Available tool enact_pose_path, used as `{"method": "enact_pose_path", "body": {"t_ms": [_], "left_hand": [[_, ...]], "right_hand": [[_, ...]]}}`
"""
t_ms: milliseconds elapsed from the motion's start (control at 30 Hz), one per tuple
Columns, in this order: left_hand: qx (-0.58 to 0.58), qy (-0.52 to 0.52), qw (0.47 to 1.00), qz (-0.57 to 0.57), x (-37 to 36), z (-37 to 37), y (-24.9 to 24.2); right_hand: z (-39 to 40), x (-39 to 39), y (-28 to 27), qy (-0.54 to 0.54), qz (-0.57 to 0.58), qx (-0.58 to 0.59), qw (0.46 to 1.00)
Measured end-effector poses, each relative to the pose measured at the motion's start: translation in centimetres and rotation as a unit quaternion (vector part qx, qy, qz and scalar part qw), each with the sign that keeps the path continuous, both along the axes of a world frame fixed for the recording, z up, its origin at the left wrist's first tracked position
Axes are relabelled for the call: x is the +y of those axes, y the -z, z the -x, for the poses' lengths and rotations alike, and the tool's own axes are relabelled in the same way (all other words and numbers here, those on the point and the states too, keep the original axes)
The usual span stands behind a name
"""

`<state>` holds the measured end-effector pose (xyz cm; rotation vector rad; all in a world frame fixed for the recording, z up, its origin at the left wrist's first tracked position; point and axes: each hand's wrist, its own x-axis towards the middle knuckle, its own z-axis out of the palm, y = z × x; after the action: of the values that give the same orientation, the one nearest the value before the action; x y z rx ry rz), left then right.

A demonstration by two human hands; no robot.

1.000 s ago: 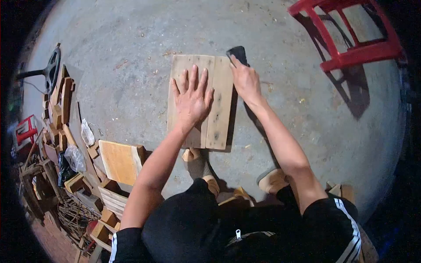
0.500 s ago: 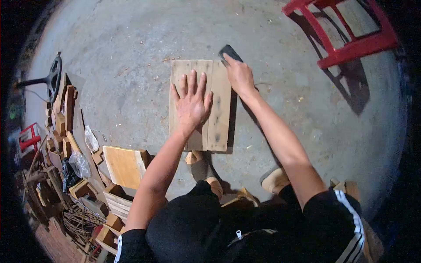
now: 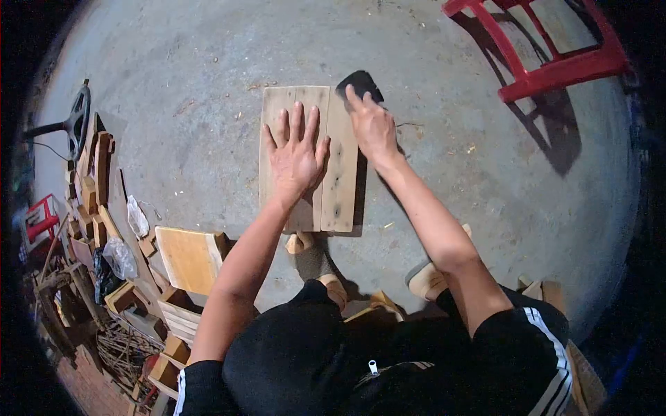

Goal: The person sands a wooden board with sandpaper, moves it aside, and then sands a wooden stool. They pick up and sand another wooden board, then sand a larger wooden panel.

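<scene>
Concrete floor [image 3: 173, 139]: grey and scuffed, dotted with pale flecks, it stretches away from a person in a black top with white sleeve stripes.

Wooden panel [image 3: 338, 163]: pale planks set side by side, marked with dark spots down the right-hand one, lie before the person, the near end close to the left shoe [image 3: 312, 265]. Its long axis runs away from the body, leaning only slightly.

Left hand [image 3: 295, 161]: palm down on the panel, left of its middle, fingers fanned and pointing toward the far end.

Right hand [image 3: 374, 132]: curled over a dark block [image 3: 362, 83], forefinger stretched along the top; the thumb's exact hold cannot be made out.

Far right corner: here the block meets or overhangs the panel's edge; whether the two touch cannot be told. The right hand is the nearer to this corner, while the left rests further back and across the planks.

Left side: a dark steering wheel [image 3: 78, 125] stands above stacked wood offcuts [image 3: 89, 195], with a translucent plastic bag [image 3: 119, 258] lower down and a honey-coloured slab [image 3: 184, 260] nearer the person.

Upper right: a red frame [image 3: 562, 75], cut off by the picture's edge, throws a long shadow across the concrete.
</scene>
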<state>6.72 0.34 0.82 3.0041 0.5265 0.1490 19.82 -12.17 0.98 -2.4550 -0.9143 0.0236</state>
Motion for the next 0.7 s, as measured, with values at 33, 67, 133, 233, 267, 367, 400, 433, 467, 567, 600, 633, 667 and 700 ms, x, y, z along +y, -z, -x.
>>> {"method": "enact_pose_path", "body": {"t_ms": [33, 67, 133, 233, 267, 367, 400, 433, 467, 567, 600, 633, 667, 700], "left_hand": [[0.004, 0.000, 1.000, 0.001, 0.0, 0.1, 0.0], [0.005, -0.004, 1.000, 0.001, 0.1, 0.2, -0.1], [0.010, -0.008, 1.000, -0.001, 0.1, 0.4, -0.1], [0.006, -0.009, 1.000, 0.000, 0.2, 0.1, 0.2], [0.009, -0.011, 1.000, 0.003, 0.2, 0.1, 0.4], [0.013, -0.007, 1.000, 0.002, -0.1, 0.3, -0.5], [0.013, -0.004, 1.000, -0.001, -0.2, 0.4, -0.4], [0.013, -0.005, 1.000, 0.001, -0.2, 0.5, -0.3], [0.008, -0.009, 1.000, 0.002, 0.0, 0.2, -0.1], [-0.009, -0.010, 1.000, 0.009, 0.4, -0.1, 0.0], [-0.008, -0.003, 1.000, 0.011, 0.1, 0.2, -0.1], [-0.005, -0.004, 1.000, 0.012, 0.0, 0.3, -0.4], [-0.002, 0.001, 1.000, 0.014, -0.4, 0.4, -0.4], [0.000, -0.002, 1.000, 0.018, -0.5, 0.4, -0.4]], "right_hand": [[-0.8, 0.5, 0.0, 0.019, -0.008, 0.035, 0.999], [-1.6, 1.1, 0.0, 0.033, -0.017, 0.068, 0.997], [-1.8, 1.4, -0.3, 0.029, -0.017, 0.102, 0.994], [0.1, 0.0, -0.3, -0.025, -0.019, -0.016, 0.999], [-0.2, 0.2, 0.0, -0.027, -0.015, -0.014, 0.999], [-1.2, 0.6, 1.3, 0.000, -0.022, -0.032, 0.999], [-1.5, 0.8, 1.4, 0.004, -0.020, 0.006, 1.000], [-2.0, 1.1, 1.4, 0.006, -0.020, 0.041, 0.999], [-2.9, 1.7, 1.3, 0.005, -0.022, 0.072, 0.997], [-1.7, 0.8, 0.3, -0.016, -0.029, 0.002, 0.999], [-1.0, 0.3, 0.2, -0.024, -0.018, -0.033, 0.999], [-1.4, 0.5, 0.3, -0.025, -0.017, -0.044, 0.999], [-2.4, 1.1, 0.2, -0.016, 0.010, 0.044, 0.999], [-3.1, 1.6, 0.5, -0.008, 0.031, 0.072, 0.997]]}}
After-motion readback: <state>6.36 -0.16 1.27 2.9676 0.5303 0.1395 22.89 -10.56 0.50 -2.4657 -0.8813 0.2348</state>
